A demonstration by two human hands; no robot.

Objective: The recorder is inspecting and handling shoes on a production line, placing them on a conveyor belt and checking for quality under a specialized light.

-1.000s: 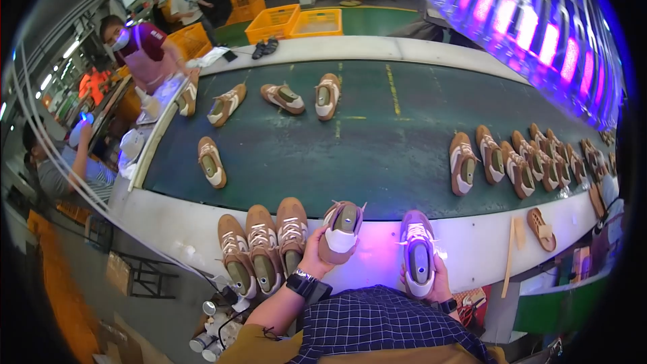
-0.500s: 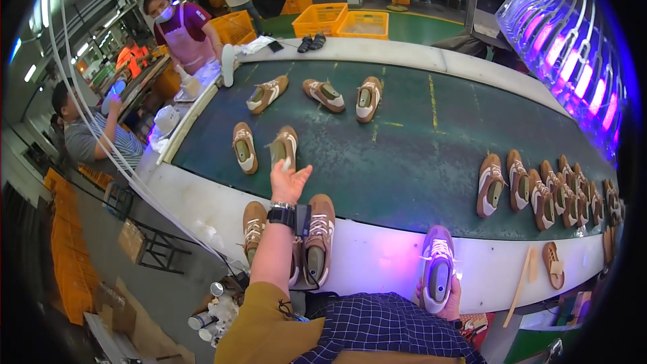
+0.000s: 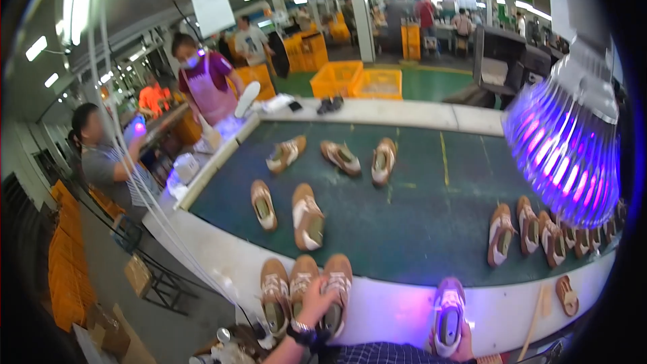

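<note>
Three brown suede lace-up shoes stand side by side on the white ledge at lower left, among them a left shoe [image 3: 274, 286] and a right shoe [image 3: 342, 276]. My left hand [image 3: 317, 302] is on the middle shoe [image 3: 303, 275], its fingers curled in between that one and the right one and covering part of both. On the ledge's right part my right hand [image 3: 464, 345] grips another brown shoe [image 3: 449, 310] by the heel, toe pointing away, under purple light. Just beyond the group of three, a shoe [image 3: 308, 219] rests on the dark green belt [image 3: 418, 222].
Several more shoes stand on the belt, with a cluster at right. A glowing purple lamp [image 3: 566, 148] hangs over that side. A sandal-like sole [image 3: 567, 295] and a wooden stick [image 3: 536, 320] lie on the ledge. Two people work at left; yellow crates [image 3: 337, 79] stand behind.
My left hand has come back from the shoe on the belt to the group of three on the ledge. The view has tilted up. My right hand still holds its shoe.
</note>
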